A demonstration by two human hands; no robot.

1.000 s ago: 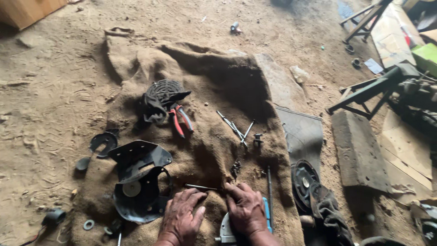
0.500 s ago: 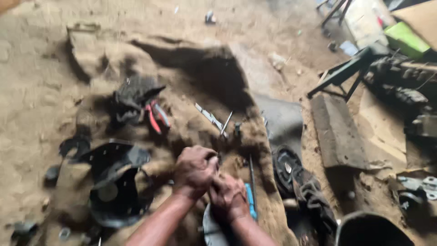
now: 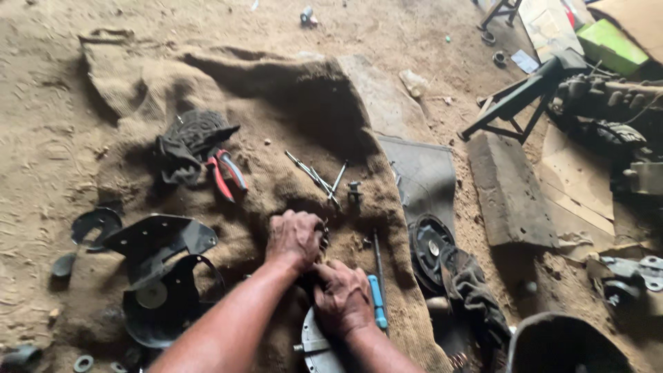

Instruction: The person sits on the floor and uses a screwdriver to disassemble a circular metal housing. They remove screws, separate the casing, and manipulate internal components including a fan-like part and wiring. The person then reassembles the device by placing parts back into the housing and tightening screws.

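Both hands work close together on a burlap sack (image 3: 290,103) spread over the dirt floor. My left hand (image 3: 295,238) is closed over a small dark part at the sack's middle. My right hand (image 3: 343,298) is closed just below it, above a round grey metal cover (image 3: 314,345); what it grips is hidden. A blue-handled screwdriver (image 3: 377,297) lies right beside my right hand. Several thin metal rods and bolts (image 3: 319,178) lie just beyond the hands.
Red-handled pliers (image 3: 226,174) rest by a black ribbed part (image 3: 197,131). Black metal covers (image 3: 155,273) lie at the left. A black pulley (image 3: 428,250) and a dark rag (image 3: 469,290) sit at the right, with a wooden block (image 3: 511,190), a metal stand (image 3: 521,97) and an engine (image 3: 615,103) beyond.
My hands moved up from the sack's near edge and came together, fingers closing from flat and spread. The view shifted slightly rightwards and closer.
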